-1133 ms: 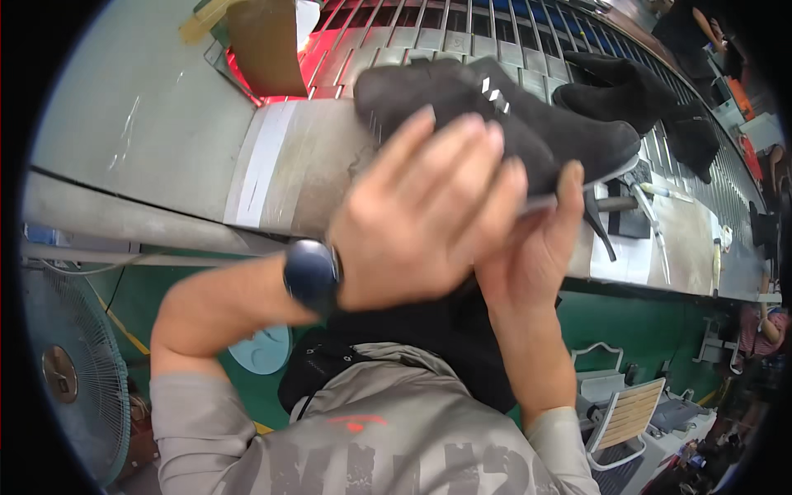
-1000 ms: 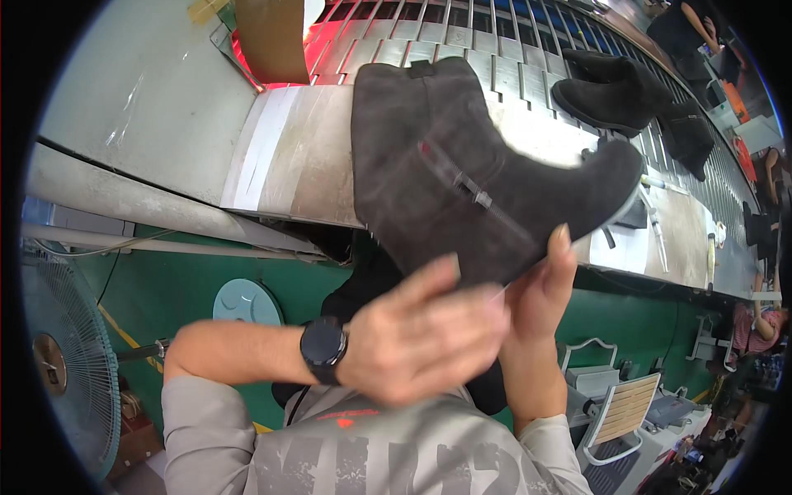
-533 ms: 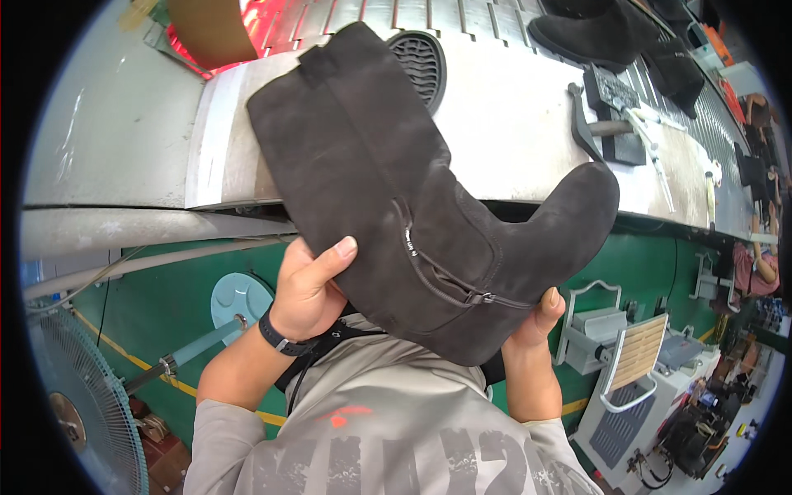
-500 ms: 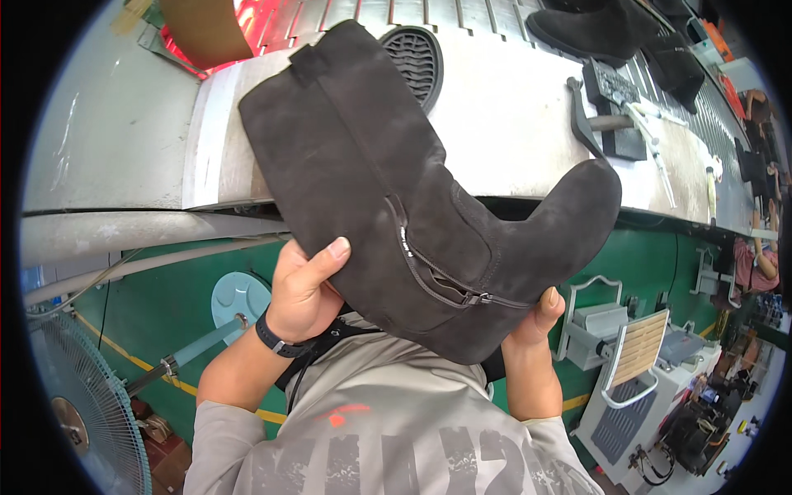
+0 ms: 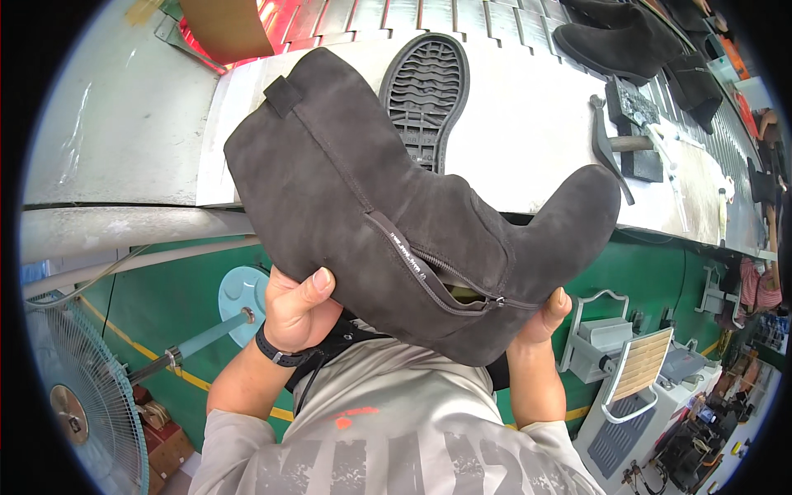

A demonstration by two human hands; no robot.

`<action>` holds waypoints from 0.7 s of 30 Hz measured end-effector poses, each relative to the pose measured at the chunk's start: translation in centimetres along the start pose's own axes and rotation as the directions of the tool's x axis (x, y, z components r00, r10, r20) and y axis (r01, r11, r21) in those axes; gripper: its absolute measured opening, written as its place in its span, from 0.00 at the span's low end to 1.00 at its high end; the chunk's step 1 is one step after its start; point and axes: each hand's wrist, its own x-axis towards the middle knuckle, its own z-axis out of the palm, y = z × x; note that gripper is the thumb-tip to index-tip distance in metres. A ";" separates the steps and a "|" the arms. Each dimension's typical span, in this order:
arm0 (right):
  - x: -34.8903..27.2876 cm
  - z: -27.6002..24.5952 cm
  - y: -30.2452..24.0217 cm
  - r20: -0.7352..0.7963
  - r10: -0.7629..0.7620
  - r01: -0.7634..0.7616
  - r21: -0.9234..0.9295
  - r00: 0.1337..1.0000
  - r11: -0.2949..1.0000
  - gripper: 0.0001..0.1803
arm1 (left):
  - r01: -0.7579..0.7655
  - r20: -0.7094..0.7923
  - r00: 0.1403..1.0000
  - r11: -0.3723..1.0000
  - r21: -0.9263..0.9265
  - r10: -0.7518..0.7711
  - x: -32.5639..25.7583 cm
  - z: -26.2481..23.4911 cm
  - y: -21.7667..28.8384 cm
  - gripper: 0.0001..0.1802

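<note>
A dark grey suede boot [image 5: 346, 190] lies sideways across both my hands, its shaft to the upper left and its toe to the right. Its side zipper [image 5: 450, 276] gapes partly, showing a dark and yellowish inside. My left hand [image 5: 301, 309] grips the shaft's lower edge, thumb on top. With its thumb against the underside near the heel, my right hand [image 5: 540, 322] holds the foot part; its other fingers are hidden behind the boot. Beyond the boot a black ridged rubber outsole [image 5: 425, 91] lies on the white bench top [image 5: 528, 124], partly covered by the shaft.
A hammer [image 5: 606, 148] lies beside a dark metal block [image 5: 635, 124] at the bench's right. More dark boots [image 5: 619, 37] stand behind, by a slatted conveyor [image 5: 495, 21]. A standing fan [image 5: 82, 412] is at lower left, a wooden-backed chair [image 5: 639, 363] at lower right.
The boot has shifted slightly left and down at its shaft, and its zipper gap looks wider. More of the outsole shows beyond it. Both hands keep their hold.
</note>
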 end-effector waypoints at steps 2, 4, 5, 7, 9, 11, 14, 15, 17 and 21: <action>0.3 -0.3 0.2 0.029 -0.018 0.018 -0.005 0.999 1.000 0.39 | 0.017 -0.085 0.996 0.983 -0.184 -0.033 0.3 0.6 0.5 0.29; 0.6 -0.5 0.0 0.011 0.017 -0.018 0.058 1.000 0.998 0.39 | -0.074 -0.187 0.982 0.979 -0.192 0.037 1.8 -1.8 1.3 0.30; 1.3 0.2 0.1 0.009 0.023 -0.023 0.033 1.000 0.999 0.39 | -0.163 -0.297 0.950 0.963 -0.217 0.094 2.7 -3.5 1.5 0.32; 3.1 2.1 0.8 0.028 0.101 -0.103 0.120 0.995 0.987 0.41 | -0.258 -0.290 0.929 0.964 -0.059 0.231 3.8 -2.4 3.6 0.33; 4.4 5.6 0.1 0.015 0.202 -0.202 0.101 0.979 0.974 0.42 | -0.417 -0.204 0.880 0.903 0.100 0.429 4.6 1.3 6.7 0.31; 5.0 7.6 -0.6 0.068 0.296 -0.301 0.079 0.953 0.950 0.44 | -0.694 0.025 0.632 0.550 0.465 0.775 6.3 3.0 7.8 0.23; 2.2 10.4 -1.2 -0.197 0.334 -0.331 0.052 0.922 0.942 0.42 | -0.703 0.779 0.206 -0.464 0.539 0.593 10.8 5.8 9.9 0.15; 0.7 10.6 -1.2 -0.195 0.346 -0.345 0.040 0.918 0.938 0.41 | -0.772 0.791 0.183 -0.413 0.483 0.583 10.2 10.5 9.8 0.09; -1.7 7.2 -1.1 0.298 0.326 -0.405 0.260 0.897 0.876 0.41 | -0.872 0.772 0.205 -0.246 0.423 0.601 9.2 18.7 6.1 0.12; -4.2 3.6 -1.5 0.073 0.327 -0.333 0.106 0.942 0.937 0.41 | -0.847 0.831 0.466 0.425 0.320 0.303 4.2 26.3 0.3 0.24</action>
